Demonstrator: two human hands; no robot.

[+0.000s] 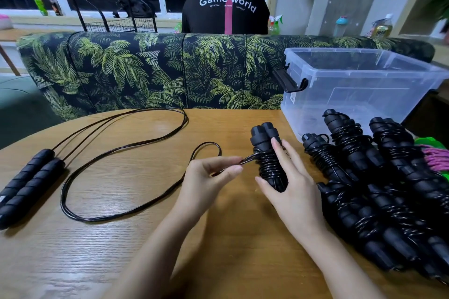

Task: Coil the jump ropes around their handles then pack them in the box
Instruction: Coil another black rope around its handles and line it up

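Black ribbed handles, paired and half wound in glossy cord, are tilting over the middle of the wood-grain bench. The right hand is clasping them, hiding their lower part. The left hand is pinching the cord just beside the coils, covering that stretch. Coiled jump ropes are heaping beside the clear plastic box, running off the right edge; an uncoiled rope's handles are being cropped at the left.
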